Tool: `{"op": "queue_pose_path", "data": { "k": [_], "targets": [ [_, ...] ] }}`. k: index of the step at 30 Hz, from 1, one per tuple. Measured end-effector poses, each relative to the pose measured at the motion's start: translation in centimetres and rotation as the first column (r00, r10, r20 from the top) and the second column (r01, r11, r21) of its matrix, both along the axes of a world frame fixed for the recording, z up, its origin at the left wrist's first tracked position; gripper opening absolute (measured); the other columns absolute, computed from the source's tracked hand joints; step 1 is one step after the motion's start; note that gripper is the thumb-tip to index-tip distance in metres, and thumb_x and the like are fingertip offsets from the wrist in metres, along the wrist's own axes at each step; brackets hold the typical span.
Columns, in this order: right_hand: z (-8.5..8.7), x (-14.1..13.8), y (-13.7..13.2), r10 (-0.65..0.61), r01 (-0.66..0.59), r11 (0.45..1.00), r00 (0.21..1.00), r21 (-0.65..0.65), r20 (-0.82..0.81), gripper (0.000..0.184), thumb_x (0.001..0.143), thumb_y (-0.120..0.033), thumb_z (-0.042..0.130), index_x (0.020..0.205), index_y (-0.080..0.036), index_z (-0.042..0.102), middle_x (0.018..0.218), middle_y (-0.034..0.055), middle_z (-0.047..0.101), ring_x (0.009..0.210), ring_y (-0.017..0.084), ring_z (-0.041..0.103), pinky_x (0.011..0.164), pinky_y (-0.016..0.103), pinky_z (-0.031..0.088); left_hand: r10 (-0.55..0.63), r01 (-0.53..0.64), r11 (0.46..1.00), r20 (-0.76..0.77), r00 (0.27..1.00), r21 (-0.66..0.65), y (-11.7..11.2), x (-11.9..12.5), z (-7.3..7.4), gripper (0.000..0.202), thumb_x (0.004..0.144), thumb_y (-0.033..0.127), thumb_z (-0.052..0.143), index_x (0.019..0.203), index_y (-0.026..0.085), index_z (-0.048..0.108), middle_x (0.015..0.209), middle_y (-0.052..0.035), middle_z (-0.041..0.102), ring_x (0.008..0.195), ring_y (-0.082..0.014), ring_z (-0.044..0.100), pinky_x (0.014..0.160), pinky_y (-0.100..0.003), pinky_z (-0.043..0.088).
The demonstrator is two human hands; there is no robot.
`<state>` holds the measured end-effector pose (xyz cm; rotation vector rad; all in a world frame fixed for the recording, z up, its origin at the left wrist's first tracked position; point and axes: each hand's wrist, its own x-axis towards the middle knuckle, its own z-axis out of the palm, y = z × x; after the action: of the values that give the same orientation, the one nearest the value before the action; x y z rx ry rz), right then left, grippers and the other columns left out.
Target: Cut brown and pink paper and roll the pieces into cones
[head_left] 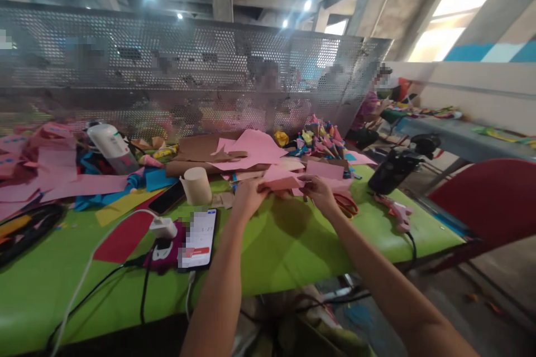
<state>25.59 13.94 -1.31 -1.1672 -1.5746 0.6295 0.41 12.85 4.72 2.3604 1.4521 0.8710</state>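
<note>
A pink sheet of paper (282,179) is held up between my two hands above the green table (288,256). My left hand (251,196) pinches its left end, fingers closed. At its right end my right hand (317,192) grips the paper between thumb and fingers. Scissors with red handles (347,205) lie just right of my right hand. Behind the held sheet rest more pink paper (255,148) and brown paper (196,148). Left of my left hand stands a beige paper roll (196,186).
A lit phone (199,240), a charger (163,227) in a power strip (167,251) and cables lie at front left. A pink glue gun (396,213) and black bottle (391,173) are right. Small paper cones (322,139) pile up by the perforated metal screen (176,61). Another person (368,106) sits beyond.
</note>
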Motion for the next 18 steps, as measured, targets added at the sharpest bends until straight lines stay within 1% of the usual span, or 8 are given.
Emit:
{"op": "queue_pose_path", "data": {
  "k": [2,4,7,9,11,13,15,18],
  "targets": [
    [0.1,0.1,-0.4,-0.054,0.054,0.999,0.999,-0.004,-0.01,0.044,0.071,-0.031,0.067,0.113,-0.018,0.068,0.108,0.0085,0.064,0.067,0.015,0.057,0.062,0.032,0.05,0.007,-0.008,1.0,-0.043,0.999,-0.015,-0.4,0.4,0.3,0.017,0.087,0.018,0.063,0.095,0.023,0.076,0.094,-0.0076,0.078,0.092,-0.0255,0.071,0.086,-0.036,0.051],
    [0.5,0.0,-1.1,-0.099,0.098,0.995,0.995,0.022,0.008,0.051,0.068,-0.024,0.064,0.119,-0.02,0.067,0.114,0.0092,0.064,0.071,0.016,0.059,0.066,0.034,0.052,0.007,-0.007,1.0,-0.093,0.996,0.001,-1.0,1.0,0.6,0.018,0.087,0.015,0.061,0.092,0.022,0.076,0.094,-0.0089,0.078,0.095,-0.0264,0.071,0.088,-0.037,0.049],
    [1.1,-0.5,-2.9,-0.113,0.095,0.982,0.988,0.163,0.106,0.06,0.065,-0.015,0.056,0.124,-0.023,0.066,0.123,0.0092,0.065,0.1,0.025,0.063,0.087,0.041,0.052,-0.004,0.007,1.0,-0.277,0.961,0.012,-2.2,2.3,1.0,0.022,0.089,0.011,0.055,0.093,0.021,0.074,0.097,-0.0113,0.077,0.102,-0.0267,0.07,0.093,-0.039,0.046],
    [1.1,-0.9,-4.2,-0.109,0.058,0.966,0.975,0.251,0.195,0.064,0.065,-0.013,0.054,0.128,-0.025,0.064,0.128,0.0085,0.066,0.12,0.03,0.057,0.1,0.047,0.048,-0.014,0.013,1.0,-0.381,0.924,-0.005,-3.1,3.2,1.3,0.025,0.089,0.009,0.052,0.095,0.02,0.073,0.097,-0.0122,0.077,0.102,-0.0263,0.07,0.093,-0.039,0.046],
    [0.9,-1.2,-5.2,-0.118,0.034,0.96,0.949,0.279,0.292,0.06,0.068,-0.012,0.056,0.127,-0.025,0.065,0.124,0.0079,0.069,0.12,0.031,0.058,0.102,0.049,0.046,-0.046,0.036,0.999,-0.416,0.908,-0.03,-3.7,3.9,1.4,0.026,0.089,0.008,0.051,0.097,0.02,0.073,0.097,-0.0125,0.078,0.101,-0.0261,0.071,0.093,-0.039,0.047],
    [0.6,-1.3,-5.7,-0.14,0.028,0.958,0.915,0.287,0.379,0.047,0.073,-0.011,0.059,0.115,-0.025,0.071,0.111,0.0074,0.074,0.107,0.03,0.063,0.095,0.047,0.048,-0.115,0.085,0.992,-0.388,0.915,-0.095,-4.1,4.3,1.3,0.025,0.09,0.012,0.053,0.099,0.021,0.074,0.098,-0.0112,0.078,0.1,-0.0258,0.071,0.091,-0.037,0.049],
    [0.5,-1.2,-5.8,-0.156,0.022,0.954,0.887,0.298,0.435,0.03,0.076,-0.01,0.06,0.096,-0.025,0.075,0.096,0.0064,0.075,0.094,0.027,0.065,0.088,0.044,0.049,-0.202,0.143,0.966,-0.281,0.938,-0.214,-4.0,4.4,1.0,0.023,0.089,0.02,0.059,0.104,0.024,0.075,0.1,-0.0084,0.079,0.098,-0.0252,0.072,0.088,-0.034,0.051],
    [0.5,-0.4,-6.0,-0.166,0.022,0.953,0.871,0.301,0.463,0.024,0.074,-0.006,0.058,0.079,-0.024,0.073,0.087,0.0048,0.075,0.088,0.025,0.065,0.083,0.041,0.048,-0.353,0.331,0.851,0.023,0.935,-0.408,-3.5,4.2,0.4,0.039,0.082,0.034,0.073,0.12,0.025,0.072,0.106,-0.0049,0.079,0.098,-0.0229,0.072,0.088,-0.031,0.052]
  ]
}}
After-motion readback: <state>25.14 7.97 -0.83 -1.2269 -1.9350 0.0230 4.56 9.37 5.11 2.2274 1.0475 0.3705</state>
